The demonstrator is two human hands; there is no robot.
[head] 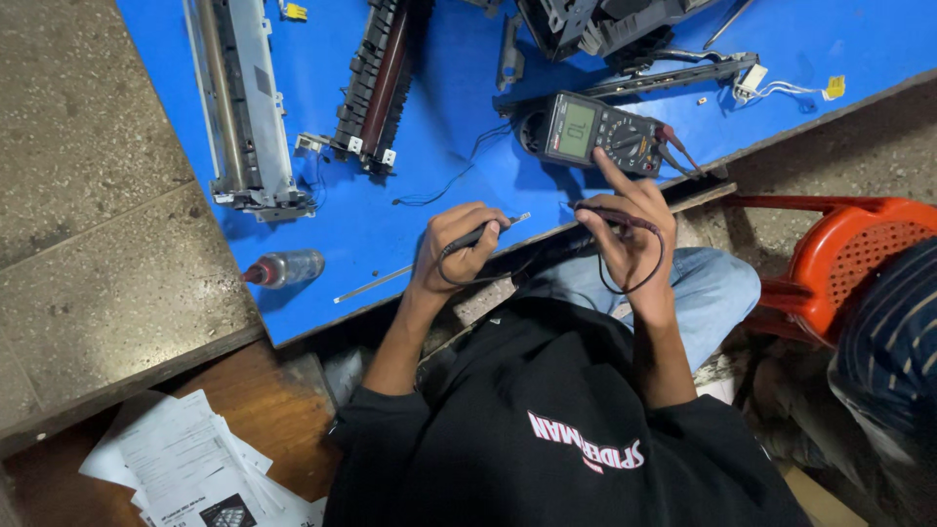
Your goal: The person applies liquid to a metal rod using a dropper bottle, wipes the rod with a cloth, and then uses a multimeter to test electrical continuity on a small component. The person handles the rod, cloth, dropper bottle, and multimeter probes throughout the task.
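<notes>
Blue bench (pixel 410 224) carries a meter (pixel 600 132) just beyond the right hand (pixel 630 229), whose forefinger touches its dial while gripping a red probe (pixel 610 217). Left hand (pixel 464 244) clenches a black probe (pixel 488 231) nearby.

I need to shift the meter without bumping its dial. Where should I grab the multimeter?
Grip the multimeter across its long edges at the display end, coming from the left; the right hand and plugged leads crowd the dial end.
</notes>
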